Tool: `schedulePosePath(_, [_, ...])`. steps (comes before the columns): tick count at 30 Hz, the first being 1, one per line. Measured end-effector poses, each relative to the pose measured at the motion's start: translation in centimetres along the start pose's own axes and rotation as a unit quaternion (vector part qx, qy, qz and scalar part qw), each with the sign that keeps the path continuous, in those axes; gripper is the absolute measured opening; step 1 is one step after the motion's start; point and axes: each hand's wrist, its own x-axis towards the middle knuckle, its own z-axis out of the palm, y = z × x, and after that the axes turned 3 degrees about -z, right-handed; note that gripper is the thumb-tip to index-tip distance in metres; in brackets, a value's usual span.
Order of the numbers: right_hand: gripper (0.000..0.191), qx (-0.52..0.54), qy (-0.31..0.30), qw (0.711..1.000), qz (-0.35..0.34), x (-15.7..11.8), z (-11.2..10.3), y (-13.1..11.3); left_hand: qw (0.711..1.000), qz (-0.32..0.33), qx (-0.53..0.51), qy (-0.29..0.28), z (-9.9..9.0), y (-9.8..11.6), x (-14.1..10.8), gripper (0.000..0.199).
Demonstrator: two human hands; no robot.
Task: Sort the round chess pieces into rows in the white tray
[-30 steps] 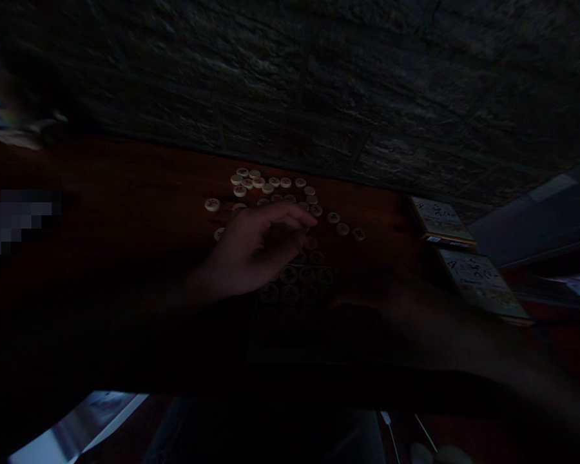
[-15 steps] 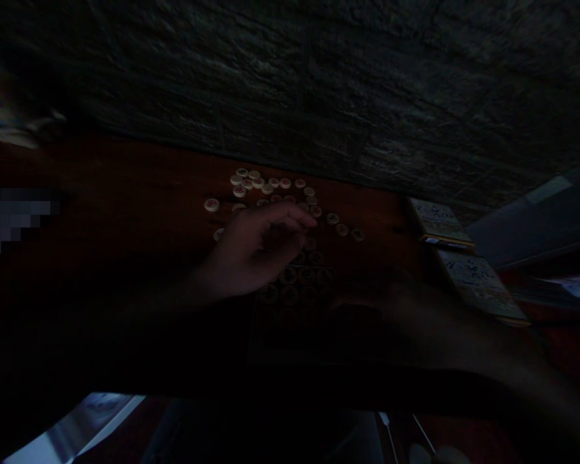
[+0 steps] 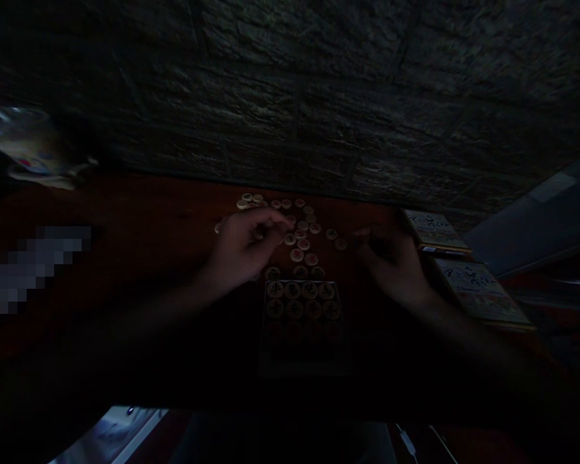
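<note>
Over the scattered round xiangqi pieces (image 3: 297,255), my left hand (image 3: 244,248) has its thumb and index finger curled nearly together. A piece lies right at those fingertips; the dim light hides whether they grip it. My right hand (image 3: 394,267) is at the right end of the scatter, fingers bent in a pinch beside a single piece (image 3: 341,244). Whatever is between its fingertips is too dark to make out. Below and between the hands sits an open box (image 3: 304,370) with rows of pieces, dark-lettered ones in the upper rows and dim reddish ones lower down.
Two flat printed boxes (image 3: 435,231) lie on the right side of the wooden table (image 3: 174,193). A plastic cup with a straw (image 3: 33,145) stands far left. A stone wall (image 3: 270,96) closes off the back. A white cable (image 3: 406,443) shows below the table's front edge.
My right hand has moved up from beside the box to the right end of the loose pieces. My left hand has drawn slightly left, its fingertips closer together. The view has shifted.
</note>
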Motion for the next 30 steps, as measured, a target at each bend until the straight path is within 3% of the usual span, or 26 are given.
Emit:
schedulePosePath(5, [0.011,-0.008,0.008,1.000,-0.021,0.1,-0.1,1.3,1.000,0.009,0.017,0.006,-0.3,-1.0,0.6,0.017])
schedulePosePath(16, [0.012,-0.018,0.004,0.999,-0.039,0.3,-0.4,2.0,0.998,0.015,0.040,-0.040,0.0,-0.2,-0.1,0.017])
schedulePosePath(30, [0.013,-0.020,-0.015,0.999,-0.025,0.3,-0.4,1.9,0.997,0.015,0.059,-0.048,0.0,-0.3,0.0,0.016])
